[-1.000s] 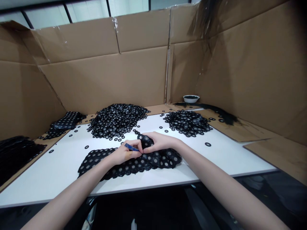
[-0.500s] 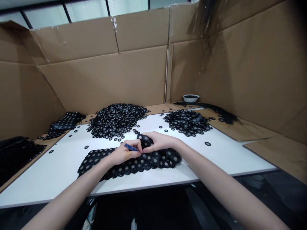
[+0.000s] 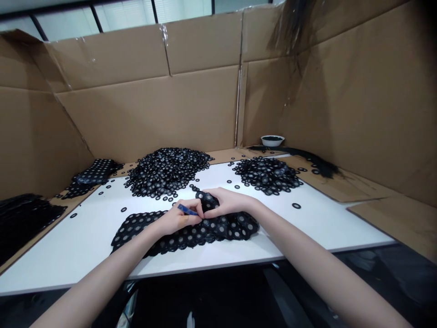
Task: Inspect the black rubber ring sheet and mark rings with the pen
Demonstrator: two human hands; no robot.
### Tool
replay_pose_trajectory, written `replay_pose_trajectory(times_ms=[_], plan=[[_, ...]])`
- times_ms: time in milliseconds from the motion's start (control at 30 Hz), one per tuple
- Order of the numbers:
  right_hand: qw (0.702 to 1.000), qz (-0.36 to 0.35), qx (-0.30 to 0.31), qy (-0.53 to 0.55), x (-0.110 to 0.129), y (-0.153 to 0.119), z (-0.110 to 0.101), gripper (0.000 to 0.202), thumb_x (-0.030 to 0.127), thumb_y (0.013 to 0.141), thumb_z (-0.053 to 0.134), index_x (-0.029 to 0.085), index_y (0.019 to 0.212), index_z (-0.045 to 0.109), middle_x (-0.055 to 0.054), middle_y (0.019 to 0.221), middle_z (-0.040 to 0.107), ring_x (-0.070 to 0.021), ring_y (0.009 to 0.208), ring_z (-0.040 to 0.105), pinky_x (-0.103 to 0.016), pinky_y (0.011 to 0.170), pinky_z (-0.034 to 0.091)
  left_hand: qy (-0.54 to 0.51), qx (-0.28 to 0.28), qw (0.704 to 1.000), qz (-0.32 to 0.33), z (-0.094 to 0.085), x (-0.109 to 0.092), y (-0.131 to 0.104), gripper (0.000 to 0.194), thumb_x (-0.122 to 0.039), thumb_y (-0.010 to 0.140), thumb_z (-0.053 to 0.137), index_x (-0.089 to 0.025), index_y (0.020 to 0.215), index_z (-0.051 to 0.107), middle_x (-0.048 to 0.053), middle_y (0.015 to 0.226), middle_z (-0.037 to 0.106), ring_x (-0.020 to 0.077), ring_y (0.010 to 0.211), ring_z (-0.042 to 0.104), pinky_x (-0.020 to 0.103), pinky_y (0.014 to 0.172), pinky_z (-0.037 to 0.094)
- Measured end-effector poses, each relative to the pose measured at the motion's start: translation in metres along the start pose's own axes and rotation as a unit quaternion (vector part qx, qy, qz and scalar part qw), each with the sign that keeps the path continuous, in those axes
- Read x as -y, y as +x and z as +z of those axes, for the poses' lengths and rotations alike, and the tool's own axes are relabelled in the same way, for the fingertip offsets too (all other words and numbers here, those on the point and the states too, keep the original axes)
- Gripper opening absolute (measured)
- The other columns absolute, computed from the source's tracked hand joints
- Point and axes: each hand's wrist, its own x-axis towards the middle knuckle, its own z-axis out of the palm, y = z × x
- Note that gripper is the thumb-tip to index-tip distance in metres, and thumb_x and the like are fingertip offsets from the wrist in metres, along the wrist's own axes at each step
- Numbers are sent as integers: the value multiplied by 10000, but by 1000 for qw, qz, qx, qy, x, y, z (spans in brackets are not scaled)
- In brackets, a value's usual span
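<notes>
A black sheet of joined rings (image 3: pixel 191 238) lies along the front of the white board (image 3: pixel 85 237), its right part bunched up. My left hand (image 3: pixel 180 216) is closed around a small blue tool (image 3: pixel 186 210), its fingertips at the sheet's raised edge. Touching it from the right, my right hand (image 3: pixel 221 202) pinches a folded-up part of the same sheet between thumb and fingers. What lies between the two sets of fingertips is too small to make out.
Behind the hands are a large heap of black rings (image 3: pixel 167 171) and a smaller heap (image 3: pixel 268 175). Loose rings are scattered around. Dark stacked sheets (image 3: pixel 25 223) lie at the left. A white bowl (image 3: pixel 272 142) and black strands (image 3: pixel 310 159) are at the back right. Cardboard walls (image 3: pixel 150 109) surround the board.
</notes>
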Motion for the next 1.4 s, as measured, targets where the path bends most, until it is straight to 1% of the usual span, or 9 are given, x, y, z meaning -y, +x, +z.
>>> replay_pose_trajectory(times_ms=[100,267,367,567,833,1133,1400], plan=[[1000,-6,4,14,0,0,-1,369,387,668,659,176,949,546,-20,934,619,-199,828,556,-274,707,412,-2,-2,1000,2,0,1,0,44,-157,722,533,-145,744,569,-27,644,507,102,617,438,207,584,323],[1000,3,5,15,0,0,-1,434,401,665,663,171,1015,550,-36,1001,618,-215,879,557,-290,751,416,5,-5,1000,12,1,2,1,45,-157,719,536,-143,738,575,-27,646,506,103,628,440,208,593,324],[1000,5,5,15,1,0,-1,434,407,672,658,163,1016,551,-38,989,616,-209,858,559,-286,735,418,12,-10,1000,13,1,2,0,54,-172,720,536,-141,735,577,-25,654,508,104,628,438,210,594,326],[1000,-14,7,19,0,1,0,334,395,683,650,166,903,547,-14,870,608,-185,788,549,-262,673,411,12,-7,1000,4,1,3,1,72,-194,724,538,-140,745,579,-22,638,510,108,613,436,215,583,322],[1000,-7,6,10,-2,1,0,404,397,672,658,173,991,555,-30,970,623,-206,846,559,-286,737,416,16,-8,1000,-6,1,0,0,64,-198,721,535,-142,723,566,-24,634,498,107,609,436,214,580,329],[1000,-8,6,8,-3,0,0,423,430,673,655,172,993,554,-38,978,625,-213,860,564,-291,740,419,18,-5,1000,-5,0,-5,0,57,-192,727,529,-143,716,556,-28,630,483,105,612,420,213,582,314],[1000,-10,5,19,-2,0,0,418,409,665,660,176,995,556,-34,979,626,-214,863,565,-294,748,418,28,-4,1000,-4,0,-5,-1,77,-211,733,527,-146,729,567,-25,632,486,111,623,423,215,587,318]])
